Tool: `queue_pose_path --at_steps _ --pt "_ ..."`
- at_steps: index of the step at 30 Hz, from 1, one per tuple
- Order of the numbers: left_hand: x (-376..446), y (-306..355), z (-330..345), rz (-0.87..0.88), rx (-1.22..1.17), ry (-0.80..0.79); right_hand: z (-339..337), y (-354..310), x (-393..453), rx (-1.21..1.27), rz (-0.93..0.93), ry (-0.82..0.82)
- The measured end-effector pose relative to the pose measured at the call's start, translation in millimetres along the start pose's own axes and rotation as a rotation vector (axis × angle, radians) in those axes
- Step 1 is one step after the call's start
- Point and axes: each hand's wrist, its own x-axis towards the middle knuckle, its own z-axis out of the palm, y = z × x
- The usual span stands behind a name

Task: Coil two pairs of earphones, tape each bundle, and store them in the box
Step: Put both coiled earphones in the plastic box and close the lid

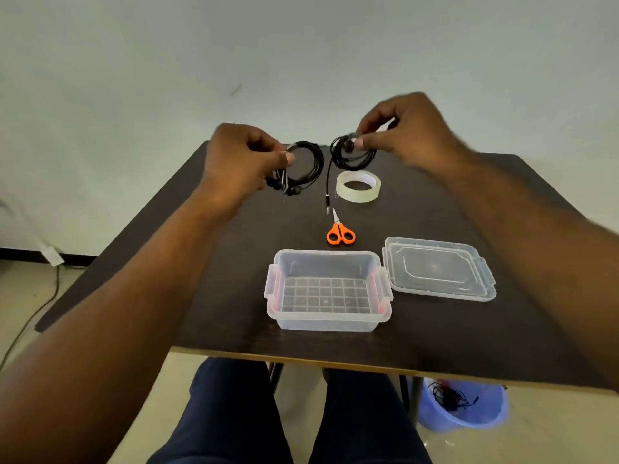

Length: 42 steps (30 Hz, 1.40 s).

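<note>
While both arms reach out over the dark bench point(234, 296), each of the hands pinches its own black earphone coil above the far end. The left hand point(239, 162) grips the left coil point(306, 164), whose earbuds dangle below the fingers; part of that loop is hidden behind the palm. The right hand point(407, 128) grips the right coil point(350, 155) between thumb and fingertips, and its plug end hangs down towards the scissors point(340, 231). Whether either bundle carries tape is hard to make out. The tape roll point(358, 187) lies just beneath the right coil. Nearer, the clear box point(328, 289) stands open with nothing inside, its lid point(438, 267) flat beside it. Under the bench edge, a blue bin point(469, 413) holding tangled wire is partly cut off.
</note>
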Motion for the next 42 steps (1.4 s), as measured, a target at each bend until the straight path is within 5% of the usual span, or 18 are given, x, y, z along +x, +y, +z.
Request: queue_pose_path --at_steps 8,20,34,38,42 --pt "-57.5 30.4 -24.9 0.088 0.184 -0.19 -33.7 -63.1 -46.1 0.003 -0.137 -0.264" --pt "-73.3 -8.4 17.1 -0.098 0.415 -0.428 32.2 0.5 -91.0 0.157 0.116 -0.489" --pt "-73.7 -32.8 31.3 0.015 0.785 -0.531 39.3 11.6 -107.3 -0.273 0.037 -0.477" --pt "-71.8 -32.1 30.3 0.049 0.741 -0.521 29.3 14.7 -109.4 -0.152 0.064 -0.568" --pt "-70.0 -27.9 29.2 0.068 0.665 -0.448 15.2 25.3 -110.1 0.086 0.124 -0.344"
